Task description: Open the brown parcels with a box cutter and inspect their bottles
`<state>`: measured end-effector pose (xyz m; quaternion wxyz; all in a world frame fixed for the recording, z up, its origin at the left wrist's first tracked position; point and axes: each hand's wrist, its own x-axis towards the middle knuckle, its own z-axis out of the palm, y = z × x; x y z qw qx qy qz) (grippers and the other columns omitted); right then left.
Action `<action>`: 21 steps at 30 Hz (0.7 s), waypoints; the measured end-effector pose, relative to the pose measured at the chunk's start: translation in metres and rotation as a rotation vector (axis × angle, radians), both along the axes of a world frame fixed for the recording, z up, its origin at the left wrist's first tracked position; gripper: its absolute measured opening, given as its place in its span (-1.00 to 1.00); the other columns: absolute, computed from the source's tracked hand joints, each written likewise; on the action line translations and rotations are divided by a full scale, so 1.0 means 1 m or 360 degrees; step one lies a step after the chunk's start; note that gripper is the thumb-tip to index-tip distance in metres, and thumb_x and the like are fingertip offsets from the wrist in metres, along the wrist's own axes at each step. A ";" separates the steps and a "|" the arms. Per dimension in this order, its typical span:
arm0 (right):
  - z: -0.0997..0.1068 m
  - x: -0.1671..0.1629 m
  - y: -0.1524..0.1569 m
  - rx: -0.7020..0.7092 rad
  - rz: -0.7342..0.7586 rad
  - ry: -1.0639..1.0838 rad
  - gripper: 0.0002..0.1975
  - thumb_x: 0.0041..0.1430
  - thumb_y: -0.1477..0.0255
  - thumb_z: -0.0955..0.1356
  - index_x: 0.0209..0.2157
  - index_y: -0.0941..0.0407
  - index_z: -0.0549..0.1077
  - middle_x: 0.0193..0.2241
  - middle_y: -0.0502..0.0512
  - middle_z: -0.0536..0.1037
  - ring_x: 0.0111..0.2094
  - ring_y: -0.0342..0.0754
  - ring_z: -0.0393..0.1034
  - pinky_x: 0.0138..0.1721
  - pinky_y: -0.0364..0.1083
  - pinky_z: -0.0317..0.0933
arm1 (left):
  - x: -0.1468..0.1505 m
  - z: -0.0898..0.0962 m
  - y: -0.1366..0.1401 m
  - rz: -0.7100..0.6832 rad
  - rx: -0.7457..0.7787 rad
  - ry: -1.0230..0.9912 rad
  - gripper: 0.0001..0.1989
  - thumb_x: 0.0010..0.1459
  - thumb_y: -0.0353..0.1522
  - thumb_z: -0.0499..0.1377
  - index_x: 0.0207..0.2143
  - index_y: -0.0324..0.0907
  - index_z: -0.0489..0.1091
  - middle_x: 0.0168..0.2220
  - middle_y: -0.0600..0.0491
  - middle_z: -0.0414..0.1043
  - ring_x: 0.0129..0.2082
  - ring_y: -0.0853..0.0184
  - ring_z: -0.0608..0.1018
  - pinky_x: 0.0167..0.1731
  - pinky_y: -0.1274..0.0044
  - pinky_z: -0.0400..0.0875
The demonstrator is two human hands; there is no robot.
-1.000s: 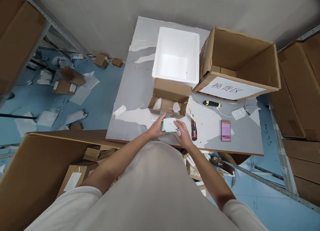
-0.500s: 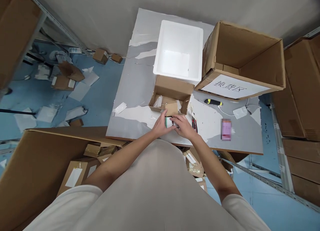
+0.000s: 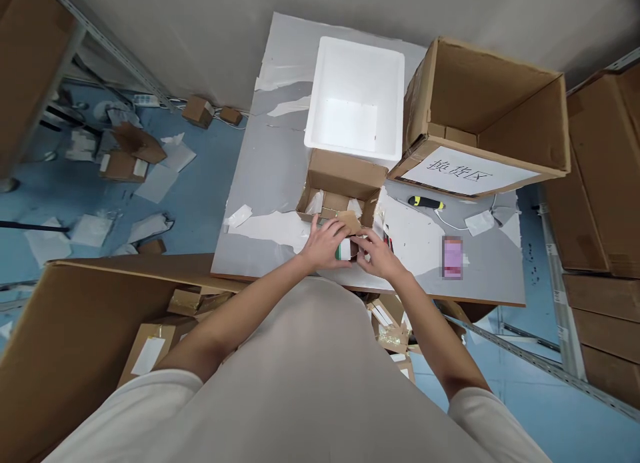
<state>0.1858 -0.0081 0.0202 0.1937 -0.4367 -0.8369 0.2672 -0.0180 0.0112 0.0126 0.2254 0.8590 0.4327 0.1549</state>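
Note:
Near the table's front edge, a small white-and-green box (image 3: 345, 250) lies between my two hands, largely covered by them. My left hand (image 3: 324, 245) wraps over its left side, thumb along the near edge. My right hand (image 3: 377, 252) has bent fingers at its right end, where a dark brownish part shows. Just beyond my hands stands an open cardboard box (image 3: 345, 166) with bits of white wrapping inside. Its tan front flap (image 3: 350, 220) leans out over my fingertips. A red-and-black tool (image 3: 389, 239) lies partly hidden beside my right hand.
A white foam box (image 3: 313, 106) and a large open carton (image 3: 500, 109) with a handwritten sign stand behind. To the right lie a black-and-yellow cutter (image 3: 425, 203) and a blurred pink item (image 3: 453, 257). Another large carton (image 3: 100, 296) stands left of the table (image 3: 265, 183).
My left hand has shifted forward over the top of the small box, fingers now spread across it. My right hand has moved slightly right, its fingers more curled at the box's end.

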 end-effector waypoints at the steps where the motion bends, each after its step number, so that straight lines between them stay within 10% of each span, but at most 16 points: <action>1: -0.001 0.003 -0.003 -0.0007 -0.0085 0.0049 -0.52 0.07 0.60 0.24 0.05 0.07 0.33 -0.01 0.24 0.31 -0.15 0.02 0.36 -0.15 0.04 0.38 | 0.001 0.001 0.001 0.0010 -0.0024 0.0016 -0.22 -0.09 0.05 0.25 0.12 -0.15 0.27 0.10 -0.17 0.31 0.15 -0.05 0.27 0.21 -0.02 -0.45; 9: -0.020 0.010 -0.020 0.0055 -0.0488 0.0020 -0.58 0.18 0.49 0.23 0.09 0.08 0.32 0.06 0.29 0.32 0.05 0.11 0.29 -0.10 0.12 0.36 | -0.002 -0.003 -0.005 0.0128 -0.0222 -0.0044 -0.35 0.03 -0.25 0.15 0.19 -0.19 0.17 0.19 -0.18 0.22 0.19 -0.01 0.26 0.23 0.00 -0.22; 16: -0.008 0.002 -0.008 0.0391 0.0238 -0.0439 -0.64 0.27 0.62 0.15 -0.04 0.10 0.44 0.00 0.17 0.50 0.11 0.04 0.24 0.07 0.09 0.10 | -0.029 -0.021 -0.009 -0.0074 -0.0229 -0.0363 -0.38 0.12 -0.48 -0.06 0.27 -0.23 0.04 0.29 -0.16 0.05 0.29 0.19 0.15 0.23 0.28 0.11; 21: 0.012 -0.014 0.010 0.0382 0.0440 -0.0724 -0.71 0.25 0.58 0.21 -0.04 0.11 0.41 0.03 0.18 0.47 -0.09 0.05 0.31 -0.16 0.02 0.11 | -0.030 -0.020 -0.007 -0.0134 -0.0221 -0.0082 -0.11 -0.01 -0.09 0.24 0.28 -0.28 0.02 0.25 -0.27 0.12 0.25 0.00 0.20 0.20 0.20 0.09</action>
